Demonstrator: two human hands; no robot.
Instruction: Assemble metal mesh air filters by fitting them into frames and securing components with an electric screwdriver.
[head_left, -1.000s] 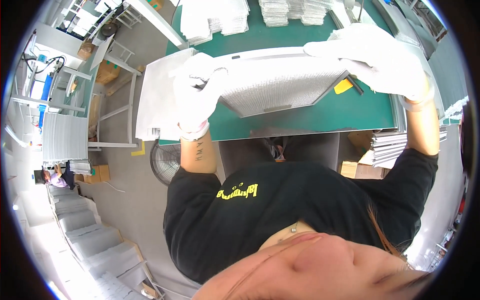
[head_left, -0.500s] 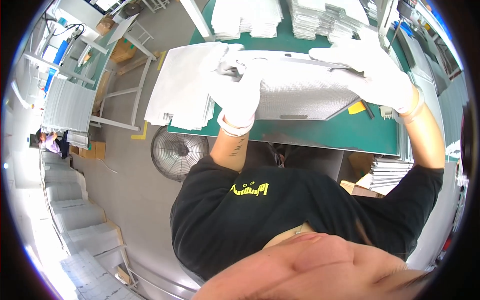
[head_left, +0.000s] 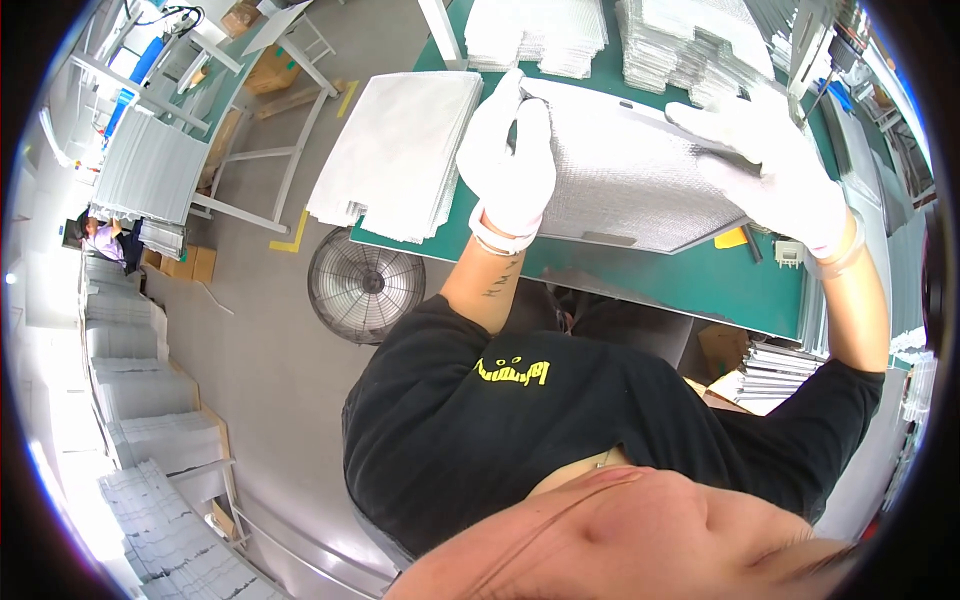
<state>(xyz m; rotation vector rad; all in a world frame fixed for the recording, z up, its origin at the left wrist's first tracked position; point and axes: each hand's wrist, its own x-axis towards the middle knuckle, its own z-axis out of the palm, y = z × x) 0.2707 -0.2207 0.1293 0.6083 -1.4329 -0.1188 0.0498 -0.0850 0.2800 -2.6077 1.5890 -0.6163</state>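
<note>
A flat silvery mesh panel with a thin frame is tilted above the green worktop, held between my two hands. My left hand, in a white glove, closes on its left edge, the thumb and fingers pinching the far left corner. On the right edge, my right hand, also gloved in white, grips with long, nearly straight fingers over the frame; part of its grip is hidden. To the left of my left hand lies a stack of white and silvery sheets with notched edges.
Stacks of silvery mesh sheets stand at the far side of the green worktop. A yellow piece and a small pale block lie near the right. A floor fan stands left of the worktop. Another person is at the far left.
My left hand has moved right, away from the sheet stack, and turned more upright on the panel's edge. The panel and my right hand have shifted right too; the whole view has swung slightly.
</note>
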